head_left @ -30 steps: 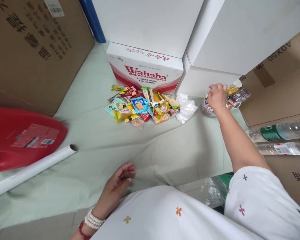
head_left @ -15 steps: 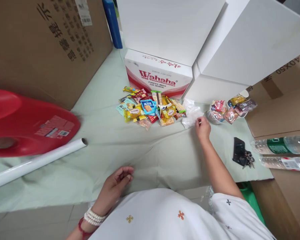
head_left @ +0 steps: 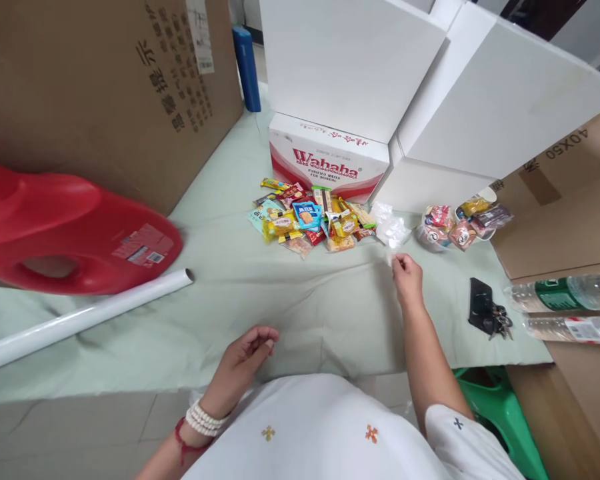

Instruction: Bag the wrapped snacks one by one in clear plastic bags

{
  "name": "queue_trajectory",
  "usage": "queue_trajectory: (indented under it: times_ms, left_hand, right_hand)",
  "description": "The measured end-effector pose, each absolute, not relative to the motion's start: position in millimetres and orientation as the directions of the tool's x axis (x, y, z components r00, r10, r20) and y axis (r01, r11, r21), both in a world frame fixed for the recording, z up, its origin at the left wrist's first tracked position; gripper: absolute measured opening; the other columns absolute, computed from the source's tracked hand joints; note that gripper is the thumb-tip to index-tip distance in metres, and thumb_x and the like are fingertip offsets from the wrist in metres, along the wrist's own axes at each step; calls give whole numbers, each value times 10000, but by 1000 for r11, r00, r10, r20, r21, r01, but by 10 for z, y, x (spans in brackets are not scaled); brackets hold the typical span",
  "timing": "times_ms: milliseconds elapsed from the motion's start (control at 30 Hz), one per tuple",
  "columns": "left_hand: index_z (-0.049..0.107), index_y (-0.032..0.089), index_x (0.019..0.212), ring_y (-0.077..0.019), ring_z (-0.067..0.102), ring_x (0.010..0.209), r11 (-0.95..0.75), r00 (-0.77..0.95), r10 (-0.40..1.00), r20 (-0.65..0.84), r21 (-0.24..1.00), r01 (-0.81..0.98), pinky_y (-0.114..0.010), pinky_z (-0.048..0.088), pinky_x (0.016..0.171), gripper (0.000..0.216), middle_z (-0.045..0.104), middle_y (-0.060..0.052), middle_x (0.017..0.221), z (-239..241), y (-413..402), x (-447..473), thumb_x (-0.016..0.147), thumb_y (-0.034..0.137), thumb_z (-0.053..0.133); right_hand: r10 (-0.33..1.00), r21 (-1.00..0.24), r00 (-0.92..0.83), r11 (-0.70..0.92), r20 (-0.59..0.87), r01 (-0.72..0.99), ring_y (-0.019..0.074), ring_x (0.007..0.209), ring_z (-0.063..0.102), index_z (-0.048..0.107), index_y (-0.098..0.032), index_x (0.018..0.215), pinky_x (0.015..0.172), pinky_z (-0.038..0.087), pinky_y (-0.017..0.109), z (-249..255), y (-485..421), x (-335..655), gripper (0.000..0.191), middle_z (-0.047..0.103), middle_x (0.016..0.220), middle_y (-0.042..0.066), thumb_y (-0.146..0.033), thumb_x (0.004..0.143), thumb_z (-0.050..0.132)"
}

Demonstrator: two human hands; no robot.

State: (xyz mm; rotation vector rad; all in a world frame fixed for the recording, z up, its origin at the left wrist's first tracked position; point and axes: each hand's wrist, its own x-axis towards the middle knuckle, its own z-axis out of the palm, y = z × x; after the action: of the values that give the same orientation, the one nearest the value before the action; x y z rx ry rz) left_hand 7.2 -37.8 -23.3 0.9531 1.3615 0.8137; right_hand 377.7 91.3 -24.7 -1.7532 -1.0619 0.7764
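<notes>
Clear plastic bags: crumpled in a small heap on the far part of the table, right of the snack packets and left of the tubs.
Right hand: yours is just on the near side of the heap, thumb pressed to curled fingers, with a wisp of clear plastic at the tips; you seem to pinch it, though its extent is hard to see.
Left hand: yours is half curled and loose above the near edge, thumb close to the fingers, holding nothing.
Snack packets: a mixed, overlapping pile just left of your plastic heap.
Tubs: two, side by side at far right, filled with wrapped snacks.
Wahaha carton: right behind the packets, closing off your far side along with the tall white boxes.
Phone-like black object: lies to the right with keys against it.
Plastic bottles: two on their sides at the right.
Red container: lies at left, beside a white roll.
Brown box: fills your far left, with a blue cylinder at its right.
Green stool: below the table's near right edge.
</notes>
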Motion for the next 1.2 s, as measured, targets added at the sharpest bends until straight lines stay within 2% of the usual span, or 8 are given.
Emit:
queue_trajectory:
  times_ms: [133,233,333,533,733,833,1033,1200]
  left_hand:
    - [720,185,885,-148,532,675,351,217,909,-356,934,63,-256,448,635,311,632,-23,753,-265,-355,232,852,490,668]
    - [702,180,927,-146,539,706,262,291,917,-274,962,82,-260,456,665,299,622,-24,782,-288,-235,502,890,467,628]
    - [671,193,1168,-180,604,881,124,295,944,-148,987,99,-266,485,678,430,639,-102,1138,-366,-95,767,804,412,730]
    - [705,185,848,-157,535,690,45,262,960,-102,976,215,-287,436,671,208,594,-21,740,-636,17,816,915,337,580]
    - [712,226,1131,-219,610,940,-148,368,927,73,972,181,-339,493,800,333,673,-95,1109,-627,-87,828,815,328,732]
    - [752,239,978,-238,618,948,-230,408,902,140,957,179,-378,475,865,159,713,-88,975,-595,-86,891,894,319,644]
    - [691,197,811,-173,550,750,32,389,918,-72,994,109,-302,425,746,218,634,-25,768,-609,10,704,862,407,667]
    - [599,188,790,-125,468,661,347,337,896,-290,930,-122,-263,403,685,345,531,29,680,-569,-48,610,825,520,685]
  right_hand:
    - [925,-974,309,-226,-221,-20,76,463,263,544,-227,783,393,237,192,-250,272,3395,385,536,642,-19,-566,698,704]
    - [912,-881,137,-320,-386,-348,52,460,249,565,-205,757,380,212,160,-366,-104,3014,396,541,622,-17,-484,635,819]
    - [875,-700,-48,-416,-481,-580,30,459,226,576,-184,727,378,184,132,-451,-298,2719,409,488,589,-49,-406,609,899]
    - [829,-705,-20,-487,-559,-515,18,440,226,583,-169,709,366,143,131,-407,-351,2727,451,432,568,-70,-477,648,906]
    - [808,-646,-72,-518,-585,-561,12,434,218,556,-177,685,350,137,115,-363,-350,2807,456,463,572,-64,-451,616,914]
    - [784,-593,-146,-564,-604,-574,9,430,232,584,-170,717,343,154,110,-350,-347,2722,408,481,593,-61,-427,658,896]
    - [755,-553,-108,-562,-647,-615,7,430,206,592,-161,721,333,114,118,-328,-336,2910,333,501,613,-60,-325,650,874]
    - [839,-801,246,-315,-486,-508,35,464,287,576,-188,738,361,175,153,-266,-354,2937,346,517,680,-43,-383,713,861]
